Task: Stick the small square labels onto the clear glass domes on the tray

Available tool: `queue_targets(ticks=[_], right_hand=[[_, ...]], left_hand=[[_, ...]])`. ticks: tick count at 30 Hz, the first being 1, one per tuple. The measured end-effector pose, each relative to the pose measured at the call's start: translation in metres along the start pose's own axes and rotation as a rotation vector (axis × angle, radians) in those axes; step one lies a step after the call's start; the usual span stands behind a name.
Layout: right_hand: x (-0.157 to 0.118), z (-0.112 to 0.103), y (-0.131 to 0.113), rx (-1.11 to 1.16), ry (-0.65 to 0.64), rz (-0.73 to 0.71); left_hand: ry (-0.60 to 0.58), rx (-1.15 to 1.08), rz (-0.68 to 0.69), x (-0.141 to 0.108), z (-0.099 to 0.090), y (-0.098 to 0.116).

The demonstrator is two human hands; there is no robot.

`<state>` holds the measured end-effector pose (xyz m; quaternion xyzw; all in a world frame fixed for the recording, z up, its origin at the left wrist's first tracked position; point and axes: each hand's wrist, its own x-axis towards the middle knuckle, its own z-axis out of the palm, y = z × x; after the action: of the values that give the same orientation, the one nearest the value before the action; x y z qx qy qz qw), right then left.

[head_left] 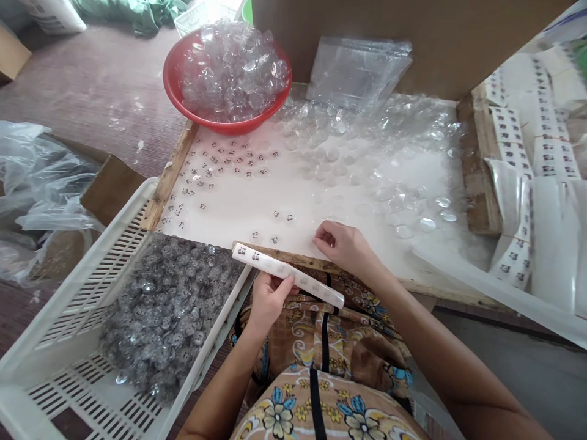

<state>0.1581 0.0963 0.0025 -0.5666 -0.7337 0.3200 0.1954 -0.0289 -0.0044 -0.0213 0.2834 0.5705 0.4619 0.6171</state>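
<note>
My left hand (271, 300) grips a white strip of stickers (268, 263) with its thumb on top, just over the front edge of the white board (229, 211). Two small black-and-white animal prints show near the strip's left end; the rest looks bare. Above the board's front edge, my right hand (345, 245) has its thumb and fingertips pinched together. Whatever may be between those fingertips is too small to make out. Several clear discs with prints (275, 239) lie left of my right hand. Plain clear discs (332, 154) are scattered beyond it.
A red basin (229, 127) heaped with clear discs stands at the board's back left corner. Lower left, a white slatted crate (143, 198) holds printed discs. Sticker sheets (509, 131) lie past the right wooden rim (480, 177). A clear plastic bag (358, 72) leans at the back.
</note>
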Motion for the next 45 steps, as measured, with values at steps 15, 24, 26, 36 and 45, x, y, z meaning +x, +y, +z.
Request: queue_targets(ticks=[15, 24, 26, 36, 45], right_hand=[[0.003, -0.001, -0.001, 0.080, -0.029, -0.016], [0.007, -0.004, -0.004, 0.093, -0.076, 0.010], [0.008, -0.004, -0.004, 0.091, -0.085, 0.001], [0.010, -0.002, -0.003, 0.051, -0.091, -0.020], [0.009, 0.000, -0.005, 0.018, -0.071, -0.046]], left_hand=[[-0.009, 0.000, -0.001, -0.001, 0.002, 0.002], [0.002, -0.007, -0.008, -0.001, 0.003, 0.003], [0.002, -0.003, -0.009, -0.001, 0.003, 0.003], [-0.003, 0.001, -0.003, -0.001, 0.001, 0.002], [0.000, 0.000, -0.006, -0.001, 0.001, 0.002]])
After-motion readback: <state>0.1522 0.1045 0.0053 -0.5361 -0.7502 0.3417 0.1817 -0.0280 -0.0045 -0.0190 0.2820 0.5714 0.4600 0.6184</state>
